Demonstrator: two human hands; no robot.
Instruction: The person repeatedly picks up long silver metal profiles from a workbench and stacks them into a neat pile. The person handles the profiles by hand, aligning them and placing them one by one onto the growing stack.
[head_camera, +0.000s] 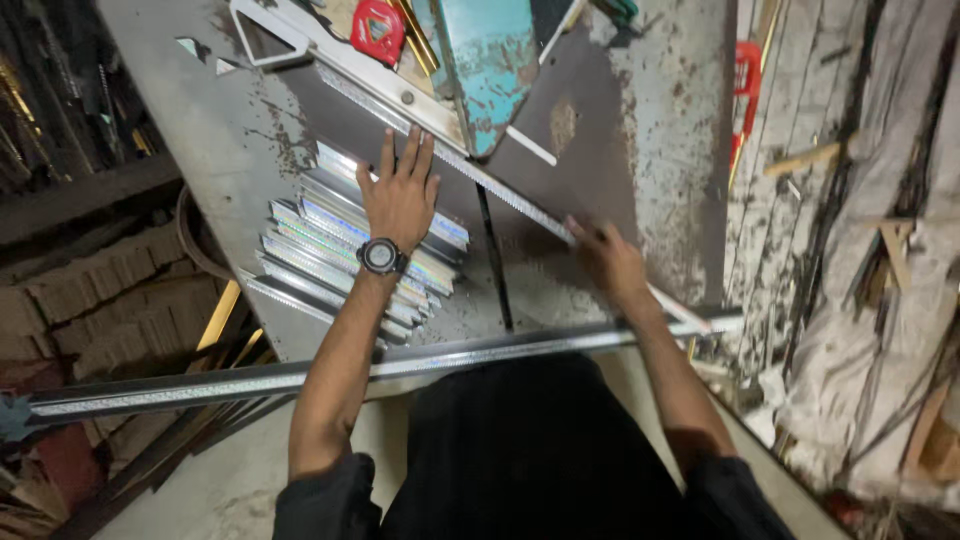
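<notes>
Left hand (400, 195) flat, fingers spread on stacked iridescent cut moulding strips (340, 255); blurred right hand (605, 262), grip unclear, beside saw slot (493, 258) — risking toppled strips, nicked fingers.

Sleeves: black, pushed up above both elbows
Wristwatch (381, 256): black, round, just behind left hand (400, 195)
Torso: black garment
</notes>
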